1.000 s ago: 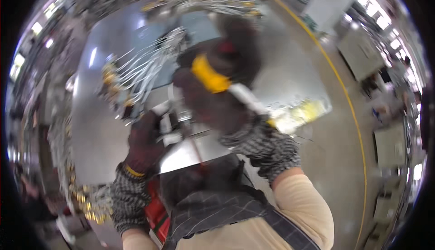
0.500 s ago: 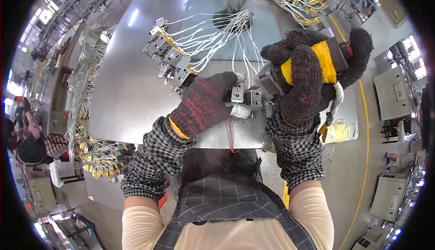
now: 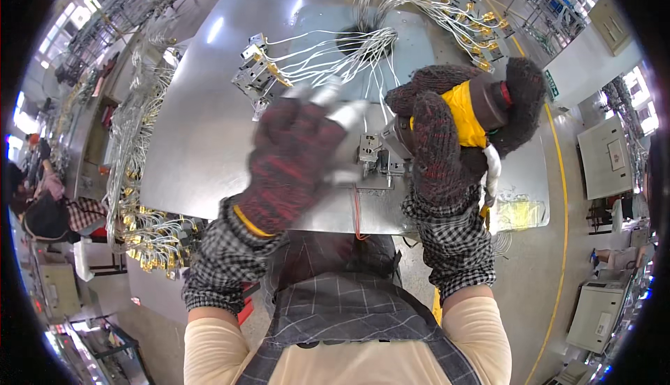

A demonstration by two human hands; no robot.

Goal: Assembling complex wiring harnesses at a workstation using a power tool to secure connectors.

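Note:
My left hand (image 3: 286, 158), in a dark red-and-black knit glove with white fingertips, is lifted over the metal table. Its fingers are spread, blurred by motion, and nothing shows in them. They partly cover a row of metal connector blocks (image 3: 257, 78) with white wires (image 3: 370, 44). My right hand (image 3: 436, 151), in the same kind of glove, grips a dark power tool (image 3: 464, 113) wrapped in yellow tape. The tool's grey end lies close beside two small metal blocks (image 3: 369, 149) near the table's front; I cannot tell whether it touches them. White tape wraps a piece below that hand.
The metal table (image 3: 192, 141) has a round dark hole where the white wires gather. More gold-tipped wire bundles (image 3: 453, 18) lie at the far right edge. Hanging wire harnesses (image 3: 132, 168) stand at the left. Thin red wires (image 3: 356, 214) cross the front edge. A person sits far left.
My left hand has left the small metal blocks and moved left and upward, its fingers spreading. My right hand, with the power tool, has shifted slightly left and down.

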